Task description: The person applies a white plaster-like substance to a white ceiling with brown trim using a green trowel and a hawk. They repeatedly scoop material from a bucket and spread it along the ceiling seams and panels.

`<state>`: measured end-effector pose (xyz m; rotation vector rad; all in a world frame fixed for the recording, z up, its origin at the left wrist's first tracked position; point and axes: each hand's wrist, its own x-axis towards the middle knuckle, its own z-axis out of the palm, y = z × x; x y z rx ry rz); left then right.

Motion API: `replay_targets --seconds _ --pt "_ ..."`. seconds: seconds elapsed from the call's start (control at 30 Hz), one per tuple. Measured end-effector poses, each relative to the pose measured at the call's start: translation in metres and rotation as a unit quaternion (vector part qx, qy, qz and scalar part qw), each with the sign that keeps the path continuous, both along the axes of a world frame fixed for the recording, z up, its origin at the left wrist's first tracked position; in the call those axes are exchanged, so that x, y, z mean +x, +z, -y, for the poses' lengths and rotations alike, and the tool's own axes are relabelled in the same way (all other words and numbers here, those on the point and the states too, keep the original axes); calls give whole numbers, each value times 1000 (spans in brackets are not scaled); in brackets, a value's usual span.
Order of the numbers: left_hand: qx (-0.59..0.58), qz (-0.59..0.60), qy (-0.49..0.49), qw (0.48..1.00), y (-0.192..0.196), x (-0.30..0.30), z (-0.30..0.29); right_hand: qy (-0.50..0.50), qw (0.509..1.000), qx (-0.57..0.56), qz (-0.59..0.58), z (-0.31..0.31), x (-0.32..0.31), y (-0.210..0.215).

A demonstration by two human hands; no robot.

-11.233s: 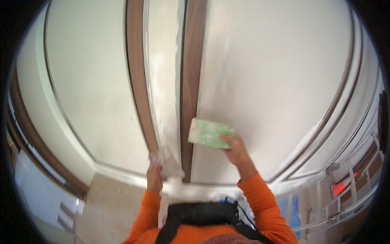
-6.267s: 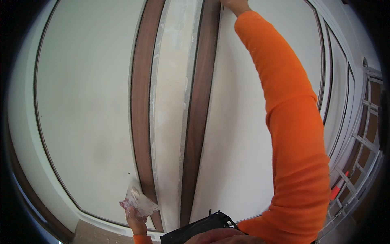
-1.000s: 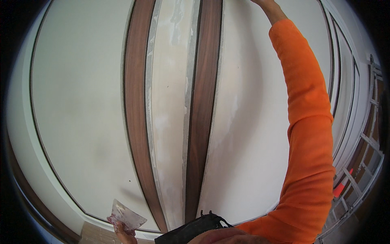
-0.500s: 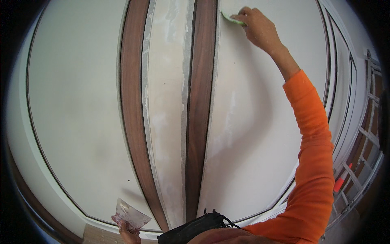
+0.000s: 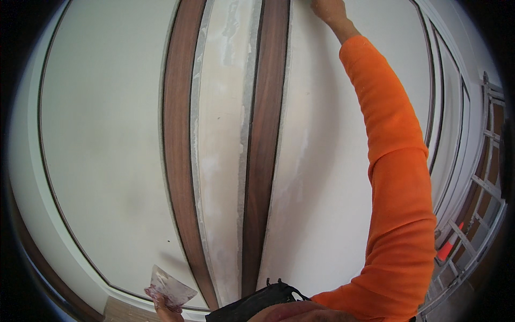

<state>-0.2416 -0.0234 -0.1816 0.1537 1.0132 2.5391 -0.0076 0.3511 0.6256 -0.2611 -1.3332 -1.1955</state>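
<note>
My right hand (image 5: pixel 329 9) is raised to the top edge of the view, against the right white panel (image 5: pixel 348 161). Its fingers are bent and partly cut off, and the green scraper they gripped a moment ago is almost wholly out of the picture. Low on the left, my left hand (image 5: pixel 165 310) is closed round the base of a flat, translucent putty spreader (image 5: pixel 170 287), smeared with whitish and reddish residue. The spreader stands just in front of the left white panel (image 5: pixel 107 161).
Two dark wood strips (image 5: pixel 179 107) (image 5: pixel 265 107) flank a middle band (image 5: pixel 222 145) with patchy white filler. A black pouch (image 5: pixel 257 303) with cords hangs at my body. A metal ladder or scaffold (image 5: pixel 487 185) and an orange-and-white cone (image 5: pixel 445 251) stand at far right.
My right hand has moved up and slightly left along the panel, carrying the green scraper nearly out of view. The left hand stays almost where it was, still gripping the spreader.
</note>
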Motion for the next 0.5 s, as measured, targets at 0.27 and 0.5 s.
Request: replay_targets --seconds 0.27,0.5 --pt "-18 -6 -5 1000 0 -4 20 -9 977 -213 -3 28 28 -61" --pt "28 -4 -19 999 -17 -5 -13 -76 996 26 -35 11 71 75"
